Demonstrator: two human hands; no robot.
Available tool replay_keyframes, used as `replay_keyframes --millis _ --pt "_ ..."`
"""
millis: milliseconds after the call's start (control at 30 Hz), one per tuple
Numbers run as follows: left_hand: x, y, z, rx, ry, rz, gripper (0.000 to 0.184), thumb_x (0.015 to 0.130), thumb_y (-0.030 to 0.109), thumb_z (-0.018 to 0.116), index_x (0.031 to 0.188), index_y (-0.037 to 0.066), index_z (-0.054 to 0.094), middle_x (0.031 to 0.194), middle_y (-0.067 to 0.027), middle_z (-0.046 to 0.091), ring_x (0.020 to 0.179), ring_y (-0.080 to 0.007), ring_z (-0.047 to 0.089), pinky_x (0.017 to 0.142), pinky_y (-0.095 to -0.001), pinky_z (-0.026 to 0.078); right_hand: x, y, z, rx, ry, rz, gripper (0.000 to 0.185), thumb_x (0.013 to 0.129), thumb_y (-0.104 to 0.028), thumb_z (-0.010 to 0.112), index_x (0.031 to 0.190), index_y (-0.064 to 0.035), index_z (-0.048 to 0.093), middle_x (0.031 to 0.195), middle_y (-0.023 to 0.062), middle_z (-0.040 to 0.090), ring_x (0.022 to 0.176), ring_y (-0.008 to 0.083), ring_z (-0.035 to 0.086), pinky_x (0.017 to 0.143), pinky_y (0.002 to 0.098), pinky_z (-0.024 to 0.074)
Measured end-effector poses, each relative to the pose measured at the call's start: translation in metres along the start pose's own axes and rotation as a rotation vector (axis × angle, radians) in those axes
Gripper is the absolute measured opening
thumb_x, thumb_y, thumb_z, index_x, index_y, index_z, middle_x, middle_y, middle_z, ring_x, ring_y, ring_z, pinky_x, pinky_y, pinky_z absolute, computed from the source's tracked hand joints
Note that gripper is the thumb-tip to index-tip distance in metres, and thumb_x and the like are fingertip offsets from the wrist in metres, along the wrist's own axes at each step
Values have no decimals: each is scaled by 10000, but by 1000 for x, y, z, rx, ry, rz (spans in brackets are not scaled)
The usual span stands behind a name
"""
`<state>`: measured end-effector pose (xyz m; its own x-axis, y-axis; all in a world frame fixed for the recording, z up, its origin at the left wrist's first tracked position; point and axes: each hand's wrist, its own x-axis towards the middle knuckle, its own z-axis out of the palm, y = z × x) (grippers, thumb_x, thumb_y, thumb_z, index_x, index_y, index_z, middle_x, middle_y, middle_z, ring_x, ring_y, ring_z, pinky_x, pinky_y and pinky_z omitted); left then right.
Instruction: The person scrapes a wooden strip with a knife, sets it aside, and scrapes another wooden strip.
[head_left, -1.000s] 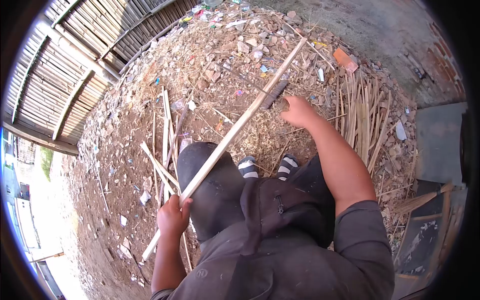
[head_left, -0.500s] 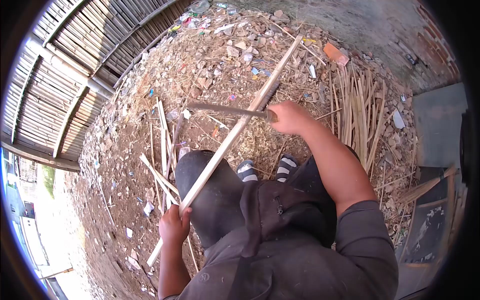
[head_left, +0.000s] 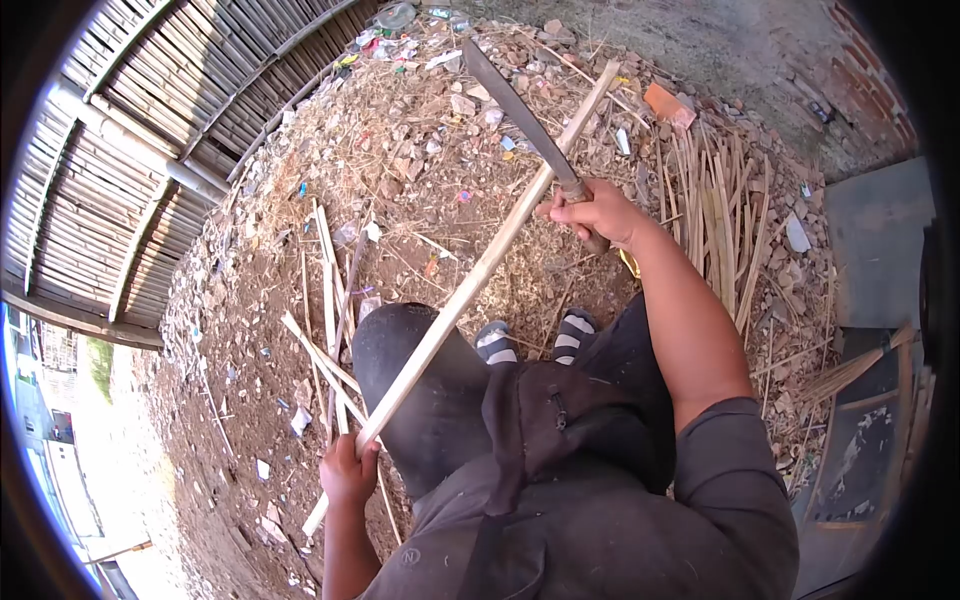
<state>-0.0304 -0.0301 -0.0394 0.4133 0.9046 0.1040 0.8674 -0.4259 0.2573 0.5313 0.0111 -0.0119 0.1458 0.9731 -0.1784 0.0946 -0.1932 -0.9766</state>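
Note:
My left hand [head_left: 348, 470] is closed around the lower part of a long pale bamboo strip [head_left: 462, 297]. The strip slants up and to the right, passing over my left knee. My right hand [head_left: 595, 215] grips the wooden handle of a machete [head_left: 520, 115]. Its long dark blade points up and to the left, crossing the strip near the strip's far end. Whether blade and strip touch, I cannot tell. Part of the handle end shows below my fingers.
Split strips [head_left: 715, 215] lie piled on the right, and several more sticks [head_left: 328, 270] lie at left. A red brick [head_left: 669, 105] rests near the wall [head_left: 720, 60]. Bamboo fencing [head_left: 190, 100] stands at upper left. Rubble and litter cover the ground around my sandalled feet [head_left: 494, 342].
The machete has swung from lying nearly level across the strip to pointing up and left. My right hand has shifted slightly right. The strip's far end has moved slightly up and right.

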Motion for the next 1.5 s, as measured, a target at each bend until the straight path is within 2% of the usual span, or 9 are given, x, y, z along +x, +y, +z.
replay_keyframes --millis 200,233,367,567,767,900,1067,1233,1500 --pt "-27 3 -7 35 -14 -25 367 879 405 748 918 65 617 784 -166 645 664 -407 649 564 -511 494 -5 -18 14 256 -33 -100 200 874 -157 755 1015 -40 674 805 8 617 588 67 523 555 247 417" --pt "-27 11 -9 -30 -27 -60 400 851 385 781 1021 58 628 958 -176 646 824 -390 665 684 -497 524 -6 -18 17 250 -10 -103 222 872 -157 755 1042 -33 683 776 5 613 577 68 518 551 242 412" --pt "0 46 -6 -49 189 196 615 835 353 807 1266 4 543 1186 -220 560 1075 -445 570 906 -518 480 -6 -18 20 206 -71 -128 256 884 -154 753 1091 -16 689 811 16 642 580 65 531 547 237 425" --pt "67 131 -8 -126 246 378 653 811 301 831 1307 2 532 1178 -221 585 1039 -409 608 874 -482 517 -18 -24 26 60 -179 -116 267 880 -138 777 1122 -41 720 778 -15 627 572 66 533 549 246 423" --pt "99 143 -1 -60 -33 371 382 899 219 722 1191 5 601 1004 -201 682 932 -424 660 814 -501 529 -23 -26 29 -2 -228 -225 307 866 -183 807 1153 -93 739 826 -41 653 684 49 582 569 243 452" --pt "95 158 -17 -107 -106 155 321 954 250 654 1169 16 611 1001 -225 685 895 -457 667 772 -529 530 -21 -20 23 -192 -137 -218 297 845 -243 793 1099 -99 742 857 13 724 746 167 646 651 341 506" --pt "91 149 -19 -188 -151 161 305 1006 314 605 1102 25 612 923 -252 675 840 -468 664 701 -541 516 -30 -38 36 -721 -9 -315 313 800 -295 766 1014 -73 716 825 148 701 794 361 690 708 465 530" --pt "103 135 -10 -199 -248 1 390 1035 357 570 868 5 560 695 -258 618 728 -510 616 639 -575 446 -29 -30 61 -1045 -92 -277 180 777 -260 735 881 -122 684 815 133 704 830 353 707 726 494 546" --pt "105 130 -5 -168 -281 0 357 1031 337 572 879 15 560 744 -270 633 758 -512 619 647 -579 447 -8 -4 70 -878 -37 -242 213 770 -273 743 882 -101 687 802 178 691 803 397 687 720 513 531"
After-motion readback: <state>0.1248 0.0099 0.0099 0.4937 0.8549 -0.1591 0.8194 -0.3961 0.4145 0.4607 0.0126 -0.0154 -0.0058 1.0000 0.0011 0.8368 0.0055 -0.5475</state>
